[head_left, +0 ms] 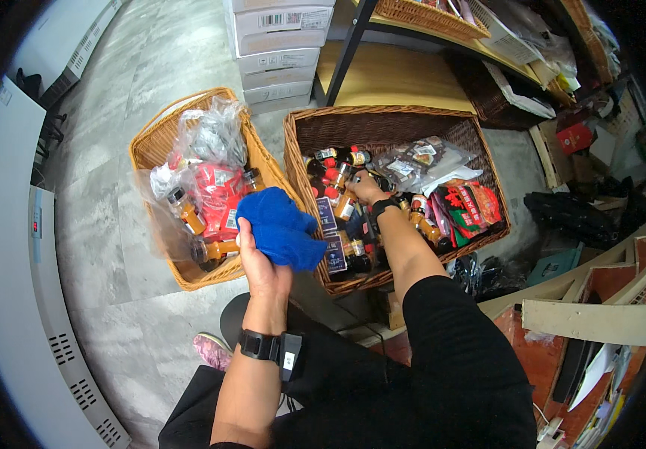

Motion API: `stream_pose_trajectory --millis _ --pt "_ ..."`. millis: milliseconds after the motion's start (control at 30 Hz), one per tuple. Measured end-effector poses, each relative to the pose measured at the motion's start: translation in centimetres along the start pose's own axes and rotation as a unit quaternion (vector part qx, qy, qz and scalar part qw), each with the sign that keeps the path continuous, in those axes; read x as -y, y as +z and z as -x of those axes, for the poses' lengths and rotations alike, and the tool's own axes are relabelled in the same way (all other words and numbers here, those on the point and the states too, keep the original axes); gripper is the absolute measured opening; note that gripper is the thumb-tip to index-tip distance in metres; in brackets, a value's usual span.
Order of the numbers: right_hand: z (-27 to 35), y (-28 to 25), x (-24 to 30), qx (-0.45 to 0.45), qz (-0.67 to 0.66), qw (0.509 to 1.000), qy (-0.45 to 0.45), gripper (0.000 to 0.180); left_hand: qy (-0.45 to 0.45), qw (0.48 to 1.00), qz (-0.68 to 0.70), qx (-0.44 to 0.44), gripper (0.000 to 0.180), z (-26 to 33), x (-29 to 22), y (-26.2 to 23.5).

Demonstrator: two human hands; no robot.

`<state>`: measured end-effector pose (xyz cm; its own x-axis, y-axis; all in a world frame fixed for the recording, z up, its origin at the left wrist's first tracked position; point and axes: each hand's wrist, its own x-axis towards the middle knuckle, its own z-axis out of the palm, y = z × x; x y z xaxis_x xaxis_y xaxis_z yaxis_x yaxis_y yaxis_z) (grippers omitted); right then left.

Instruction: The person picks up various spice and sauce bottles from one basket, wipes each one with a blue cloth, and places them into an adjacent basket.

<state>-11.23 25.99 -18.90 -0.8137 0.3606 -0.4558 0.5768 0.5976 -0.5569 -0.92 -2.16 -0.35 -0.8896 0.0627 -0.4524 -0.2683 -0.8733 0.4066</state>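
My left hand (258, 263) is closed around a bunched blue cloth (276, 228), held over the near right edge of a light wicker basket (267, 161). My right hand (369, 188) reaches into a darker wicker basket (390, 120), fingers closed at a spice jar (346, 205) with orange contents; the fingertips are partly hidden. Around it lie dark sauce bottles (344, 156), more orange jars (422, 223), dark blue printed packs (326, 215), clear plastic bags (429, 155) and red-and-green packets (473, 207).
Red packets (218, 196), clear plastic wrapping (214, 133) and several spice jars (186, 210) fill the light basket. White boxes (282, 34) are stacked behind, beside a shelf (390, 78). White appliances (12, 224) line the left side; wooden drawers (585, 322) stand at right.
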Motion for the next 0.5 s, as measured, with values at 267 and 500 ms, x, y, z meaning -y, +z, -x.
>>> stream_pose_trajectory --millis 267,500 --pt "3.7 -1.4 0.2 -0.06 -0.124 0.981 -0.133 0.043 -0.022 0.999 -0.035 0.033 0.053 -0.2 0.8 0.4" --pt "18.0 -8.1 9.6 0.024 -0.329 0.889 -0.316 0.022 -0.054 0.983 -0.109 0.139 0.055 0.5 1.7 1.7"
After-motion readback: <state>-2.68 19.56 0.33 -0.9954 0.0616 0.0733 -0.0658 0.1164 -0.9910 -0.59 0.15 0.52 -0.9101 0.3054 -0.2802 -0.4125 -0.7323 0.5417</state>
